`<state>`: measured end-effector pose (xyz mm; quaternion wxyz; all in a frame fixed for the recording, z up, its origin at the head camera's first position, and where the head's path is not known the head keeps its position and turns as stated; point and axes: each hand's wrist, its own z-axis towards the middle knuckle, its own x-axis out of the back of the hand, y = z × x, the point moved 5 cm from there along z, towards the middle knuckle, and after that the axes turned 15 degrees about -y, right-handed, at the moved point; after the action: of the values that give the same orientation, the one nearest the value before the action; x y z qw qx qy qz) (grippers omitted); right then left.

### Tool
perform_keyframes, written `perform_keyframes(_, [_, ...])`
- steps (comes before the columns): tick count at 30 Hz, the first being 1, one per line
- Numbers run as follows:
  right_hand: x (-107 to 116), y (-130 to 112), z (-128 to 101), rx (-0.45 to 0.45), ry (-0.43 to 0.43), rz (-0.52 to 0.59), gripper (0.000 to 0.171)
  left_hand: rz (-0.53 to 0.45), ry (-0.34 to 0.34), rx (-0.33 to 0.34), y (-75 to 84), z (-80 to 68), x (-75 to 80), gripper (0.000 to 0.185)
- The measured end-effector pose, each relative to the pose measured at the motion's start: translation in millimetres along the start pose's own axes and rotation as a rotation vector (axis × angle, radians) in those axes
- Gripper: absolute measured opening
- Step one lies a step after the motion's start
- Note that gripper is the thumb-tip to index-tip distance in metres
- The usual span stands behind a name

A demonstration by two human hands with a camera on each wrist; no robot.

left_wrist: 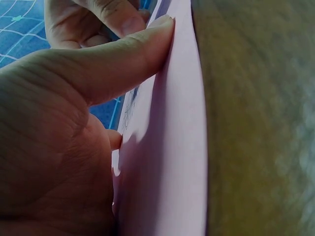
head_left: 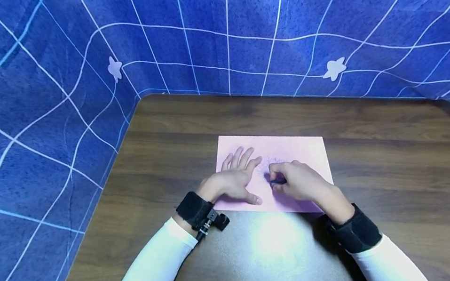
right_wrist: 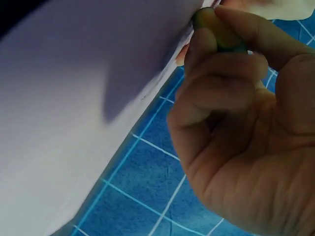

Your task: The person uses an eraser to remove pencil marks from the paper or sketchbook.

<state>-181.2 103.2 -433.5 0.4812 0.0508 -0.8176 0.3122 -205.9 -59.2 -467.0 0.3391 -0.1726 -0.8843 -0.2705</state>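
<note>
A sheet of pink paper lies on the wooden table, with faint dark blue scribbles near its middle. On the paper's left part rests my left hand, palm down with fingers and thumb spread. My right hand pinches a short, dark crayon-like stick over the scribbled area. In the right wrist view the stick shows a rounded dark body between thumb and fingers; its exact kind is unclear and its tip is hidden. The left thumb presses near the paper's edge in the left wrist view.
The brown wooden table extends around the paper on all sides. Blue cloth with white wavy lines and pale star shapes hangs behind and to the left. A bright glare lies on the table in front of the paper.
</note>
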Motion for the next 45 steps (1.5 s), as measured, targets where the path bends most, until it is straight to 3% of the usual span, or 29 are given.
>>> perform_keyframes(6, [7,15,-6,-0.097,-0.042,0.023,0.019,0.002,0.004,-0.007,1.7,-0.5,-0.2,0.120])
perform_keyframes(13, [19,41,-16,-0.150,-0.006,-0.022,0.018,-0.015,0.002,-0.009,0.9,-2.1,-0.6,0.120])
perform_keyframes(19, [24,33,-20,-0.107,0.003,-0.091,0.009,-0.005,0.010,-0.008,-1.4,-1.8,-0.4,0.120])
perform_keyframes(25, [17,12,-16,0.020,-0.006,-0.017,0.010,0.004,0.010,0.008,-1.0,-0.9,-0.3,0.120])
perform_keyframes(30, [7,-5,-10,0.101,0.011,-0.032,0.010,0.013,0.011,0.010,-0.4,-0.7,0.2,0.120])
perform_keyframes(38, [3,-2,-4,0.022,-0.005,0.004,0.019,0.012,0.019,0.009,-0.6,-2.5,2.2,0.119])
perform_keyframes(45, [10,21,-8,-0.078,-0.032,0.041,0.021,0.007,0.017,0.001,0.6,-1.8,0.5,0.119])
